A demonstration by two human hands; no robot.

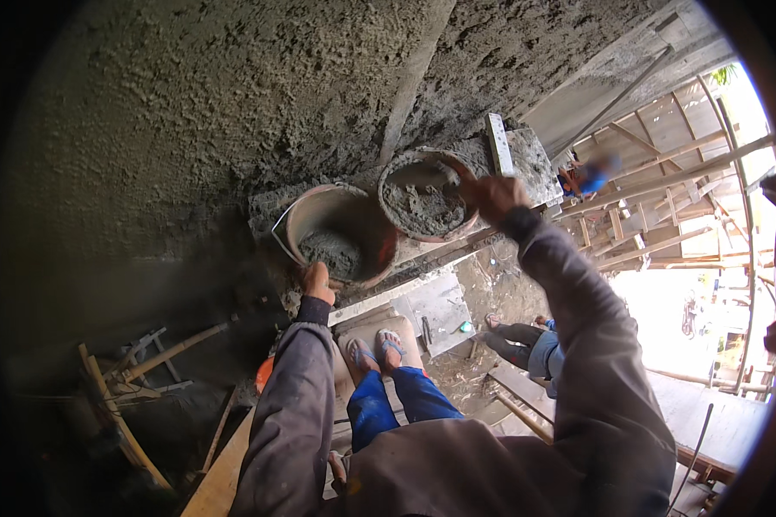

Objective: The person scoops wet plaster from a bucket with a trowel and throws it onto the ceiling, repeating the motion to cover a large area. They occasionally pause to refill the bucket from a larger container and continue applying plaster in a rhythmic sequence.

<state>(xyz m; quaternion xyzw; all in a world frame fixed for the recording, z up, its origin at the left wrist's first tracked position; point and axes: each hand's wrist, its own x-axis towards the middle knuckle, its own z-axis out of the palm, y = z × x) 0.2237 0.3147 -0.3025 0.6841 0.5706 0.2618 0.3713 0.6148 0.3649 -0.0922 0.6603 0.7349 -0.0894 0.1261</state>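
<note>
Two buckets stand side by side on a mortar-smeared plank platform against the wall. The left bucket (pixel 297 220) has a pale wire handle and wet grey mortar (pixel 332 252) low inside. My left hand (pixel 316 283) is closed at its near left rim. The right bucket (pixel 388 220) is fuller, with lumpy grey mortar (pixel 422 207) in it. Over its right rim is my right hand (pixel 498 198), fingers curled and slightly blurred. Whether it grips the rim or a tool there, I cannot tell.
A rough mortar-coated wall (pixel 233 103) rises beyond the buckets. A pale straight bar (pixel 498 145) lies right of them. My sandalled feet (pixel 375 349) stand on a plank. Below right is a person (pixel 535 349); another, in blue (pixel 588 177), is farther off near bamboo scaffolding (pixel 664 177).
</note>
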